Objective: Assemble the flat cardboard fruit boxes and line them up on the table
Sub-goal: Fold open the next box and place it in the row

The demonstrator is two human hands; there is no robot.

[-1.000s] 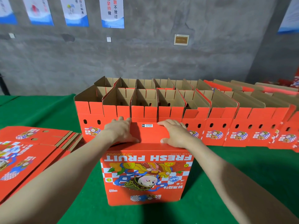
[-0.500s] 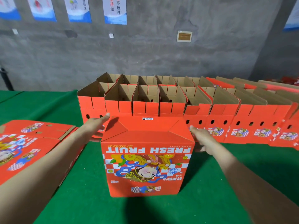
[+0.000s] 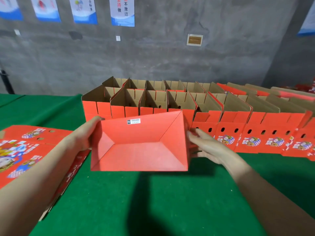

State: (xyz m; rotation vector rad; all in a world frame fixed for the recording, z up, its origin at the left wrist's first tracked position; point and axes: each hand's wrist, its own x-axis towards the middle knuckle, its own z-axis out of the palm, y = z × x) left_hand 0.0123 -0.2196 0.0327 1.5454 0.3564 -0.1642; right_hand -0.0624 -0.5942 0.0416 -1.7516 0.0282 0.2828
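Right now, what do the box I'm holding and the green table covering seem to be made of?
Box: likely cardboard, printed red with a matte finish; fold creases cross its bottom, and the open boxes behind show plain brown insides. Table covering: probably felt or similar fabric; flat green, no shine, faintly fuzzy.

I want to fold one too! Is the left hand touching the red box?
Touching. Head view: the left hand lies against the left side of the red box.
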